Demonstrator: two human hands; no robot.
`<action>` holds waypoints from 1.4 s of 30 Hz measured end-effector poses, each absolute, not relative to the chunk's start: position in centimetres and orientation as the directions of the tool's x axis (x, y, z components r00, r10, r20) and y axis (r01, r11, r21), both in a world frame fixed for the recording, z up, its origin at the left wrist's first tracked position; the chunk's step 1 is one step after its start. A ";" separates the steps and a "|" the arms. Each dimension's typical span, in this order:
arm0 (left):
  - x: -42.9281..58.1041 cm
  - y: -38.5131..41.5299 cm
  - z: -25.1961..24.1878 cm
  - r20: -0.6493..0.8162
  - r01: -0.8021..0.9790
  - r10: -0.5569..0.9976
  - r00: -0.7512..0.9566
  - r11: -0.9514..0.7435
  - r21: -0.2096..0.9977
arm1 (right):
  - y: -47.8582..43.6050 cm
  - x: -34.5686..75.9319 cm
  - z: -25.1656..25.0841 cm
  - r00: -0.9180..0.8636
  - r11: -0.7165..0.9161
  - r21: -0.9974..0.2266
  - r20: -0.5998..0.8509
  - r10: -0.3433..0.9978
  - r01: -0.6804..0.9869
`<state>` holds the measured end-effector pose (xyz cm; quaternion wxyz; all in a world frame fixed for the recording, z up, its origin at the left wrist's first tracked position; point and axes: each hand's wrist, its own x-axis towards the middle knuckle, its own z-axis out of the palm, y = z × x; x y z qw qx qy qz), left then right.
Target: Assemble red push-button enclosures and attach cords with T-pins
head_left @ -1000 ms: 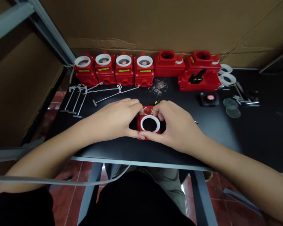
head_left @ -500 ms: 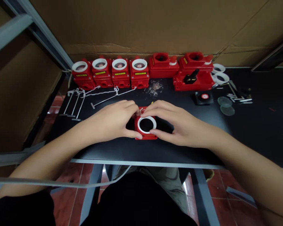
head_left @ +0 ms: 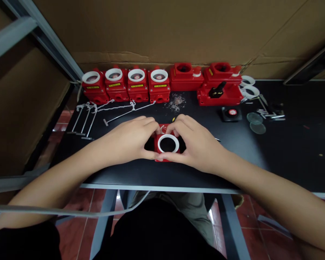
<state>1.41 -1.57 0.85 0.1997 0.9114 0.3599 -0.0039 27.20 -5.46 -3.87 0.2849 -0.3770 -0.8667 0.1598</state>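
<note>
A small red box (head_left: 166,156) with a white ring (head_left: 168,143) round its dark opening sits on the black table (head_left: 287,159) near the front edge. My left hand (head_left: 130,139) grips the box from the left, thumb at its front corner and fingers curled to its back. From the right, my right hand (head_left: 197,144) holds the same box, its fingertips meeting the left ones at a small metal ring (head_left: 163,128) on the box's far side.
Several finished red boxes (head_left: 126,86) with white rings line the back by the cardboard wall. Two open red housings (head_left: 219,88), loose white rings (head_left: 249,90), glass discs (head_left: 256,122), a black square part (head_left: 231,113) and metal pins with white cords (head_left: 97,112) lie around.
My right hand spread its fingers over the box half a second ago and has now curled back onto its right side. The view shifted slightly; the box stays put.
</note>
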 end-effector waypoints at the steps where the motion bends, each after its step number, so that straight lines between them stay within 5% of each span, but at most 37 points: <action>1: 1.4 -1.6 0.8 -0.142 0.655 0.655 0.742 -0.664 0.362 | -5.4 27.6 -3.6 -0.589 0.690 -0.497 0.373 0.717 0.526; 8: 1.3 -1.6 0.7 -0.129 0.653 0.651 0.748 -0.686 0.322 | -4.7 29.7 -1.8 -0.751 0.787 -0.565 0.400 0.526 0.250; 27: 1.6 -1.8 0.4 -0.107 0.648 0.651 0.752 -0.698 0.305 | -5.3 27.4 -3.9 -0.580 0.709 -0.379 0.410 0.704 0.594; 35: 1.4 -1.7 0.3 -0.077 0.624 0.637 0.767 -0.712 0.322 | -4.5 29.7 -2.4 -0.717 0.744 -0.580 0.357 0.599 0.332; 42: 1.4 -1.8 0.3 -0.077 0.626 0.639 0.766 -0.712 0.317 | -4.4 29.7 -2.3 -0.709 0.751 -0.580 0.382 0.593 0.316</action>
